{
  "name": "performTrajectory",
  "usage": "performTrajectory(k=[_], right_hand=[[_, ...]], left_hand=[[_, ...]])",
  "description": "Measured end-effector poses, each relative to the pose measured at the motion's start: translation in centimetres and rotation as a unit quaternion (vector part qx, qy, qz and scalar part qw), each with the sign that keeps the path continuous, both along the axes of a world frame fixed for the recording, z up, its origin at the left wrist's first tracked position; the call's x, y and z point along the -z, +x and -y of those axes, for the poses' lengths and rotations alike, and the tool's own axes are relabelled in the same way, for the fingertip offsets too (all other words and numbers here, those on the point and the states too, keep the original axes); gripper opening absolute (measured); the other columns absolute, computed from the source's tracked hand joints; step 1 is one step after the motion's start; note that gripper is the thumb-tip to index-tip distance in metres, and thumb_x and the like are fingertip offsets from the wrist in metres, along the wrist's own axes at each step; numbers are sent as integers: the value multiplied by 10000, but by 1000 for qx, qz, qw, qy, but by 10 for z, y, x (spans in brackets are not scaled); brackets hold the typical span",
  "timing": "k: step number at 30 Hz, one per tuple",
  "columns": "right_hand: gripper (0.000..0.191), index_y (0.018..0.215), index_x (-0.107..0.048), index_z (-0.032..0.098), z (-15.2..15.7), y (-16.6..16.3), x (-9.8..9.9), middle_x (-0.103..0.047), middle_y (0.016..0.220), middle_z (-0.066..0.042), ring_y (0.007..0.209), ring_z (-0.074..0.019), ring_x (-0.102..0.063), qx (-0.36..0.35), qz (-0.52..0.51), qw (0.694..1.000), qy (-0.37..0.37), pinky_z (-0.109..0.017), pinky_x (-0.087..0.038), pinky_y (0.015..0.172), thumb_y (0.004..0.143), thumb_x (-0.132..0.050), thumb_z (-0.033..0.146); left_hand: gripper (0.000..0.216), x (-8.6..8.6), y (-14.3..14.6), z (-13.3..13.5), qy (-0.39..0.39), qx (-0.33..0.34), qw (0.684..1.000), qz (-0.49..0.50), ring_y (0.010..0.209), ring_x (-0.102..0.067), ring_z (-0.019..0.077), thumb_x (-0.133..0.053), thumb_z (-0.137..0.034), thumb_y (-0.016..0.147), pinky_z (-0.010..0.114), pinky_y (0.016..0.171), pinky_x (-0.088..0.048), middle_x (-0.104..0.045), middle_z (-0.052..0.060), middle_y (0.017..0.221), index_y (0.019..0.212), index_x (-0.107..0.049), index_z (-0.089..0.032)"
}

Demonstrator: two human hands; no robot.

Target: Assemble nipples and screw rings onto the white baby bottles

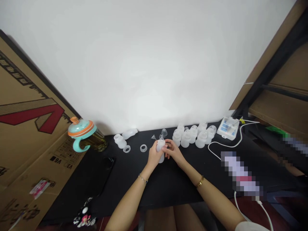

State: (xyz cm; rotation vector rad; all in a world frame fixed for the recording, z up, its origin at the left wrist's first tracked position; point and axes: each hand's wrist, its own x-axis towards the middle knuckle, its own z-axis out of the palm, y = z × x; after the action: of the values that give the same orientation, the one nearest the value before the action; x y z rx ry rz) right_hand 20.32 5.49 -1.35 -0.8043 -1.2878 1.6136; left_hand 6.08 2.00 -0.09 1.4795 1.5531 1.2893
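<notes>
Over the middle of the black table, my left hand (152, 156) is wrapped round a small translucent white baby bottle (160, 146). My right hand (176, 153) grips the bottle's right side with thumb and curled fingers; the fingers hide part of it. Just beyond the hands are a clear dome cap (164, 132) and a small clear teat-like piece (153, 137). To the left lie a collar ring (143, 148) and a second ring (126, 149), beside an open bottle body (119, 141) and another white piece (130, 133) lying on its side.
Several capped bottles (185, 139) stand grouped right of my hands. Farther right are a white power strip (228, 128) with a cable and a blurred-out long object (240, 175). A handled jug (81, 130), a black phone (103, 175) and a cardboard box (31, 128) are on the left.
</notes>
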Motion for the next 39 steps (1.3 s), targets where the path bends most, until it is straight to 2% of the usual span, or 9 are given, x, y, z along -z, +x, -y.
performTrajectory(k=[7,12,17,23,28,34,39], right_hand=[[520,1160,-659,206,2,2,-6,-687,943,-19,509,-76,-569,-18,18,1000,-3,-196,-430,404,732,-833,444],[500,1073,-607,217,1,1,-3,-687,947,-8,489,-75,-568,-3,14,1000,-10,-193,-426,386,703,-846,455],[525,1044,-528,231,0,-1,1,-666,854,28,476,-89,-580,11,-1,1000,-21,-188,-424,376,685,-851,437],[620,1201,-571,240,1,0,-2,-697,987,-15,481,-78,-580,-1,-7,999,-31,-197,-434,380,681,-855,423],[518,1121,-630,221,3,1,-7,-692,977,-15,497,-72,-576,-3,4,1000,-23,-194,-435,392,701,-848,431],[492,1021,-559,216,2,1,-4,-681,887,15,486,-74,-576,4,9,1000,-29,-183,-425,390,690,-859,424],[525,1079,-553,223,1,1,-2,-681,885,18,485,-81,-582,3,3,1000,-27,-189,-428,387,695,-851,423]], left_hand=[[385,2,0,-1,6,2,1000,-6,787,-666,202,-661,-515,851,290,743,-490,-741,33,901,1059,-668,-192],[388,1,0,-1,0,4,1000,-12,801,-677,210,-657,-522,856,296,746,-494,-744,35,906,1062,-664,-193],[386,3,0,-1,2,4,1000,-18,798,-681,214,-650,-506,862,296,730,-490,-742,35,899,1080,-664,-189],[402,3,0,-1,-3,7,1000,-16,778,-670,208,-658,-499,858,290,720,-486,-743,30,887,1117,-673,-192],[393,2,0,0,-2,9,1000,-10,827,-682,216,-657,-500,856,300,758,-496,-750,37,936,1112,-675,-202],[388,5,0,-2,1,11,1000,-4,841,-687,222,-667,-510,848,309,786,-508,-751,43,940,1072,-673,-194],[369,4,-1,-1,5,10,1000,-4,838,-679,213,-668,-492,849,301,795,-501,-749,34,936,1072,-679,-199]])
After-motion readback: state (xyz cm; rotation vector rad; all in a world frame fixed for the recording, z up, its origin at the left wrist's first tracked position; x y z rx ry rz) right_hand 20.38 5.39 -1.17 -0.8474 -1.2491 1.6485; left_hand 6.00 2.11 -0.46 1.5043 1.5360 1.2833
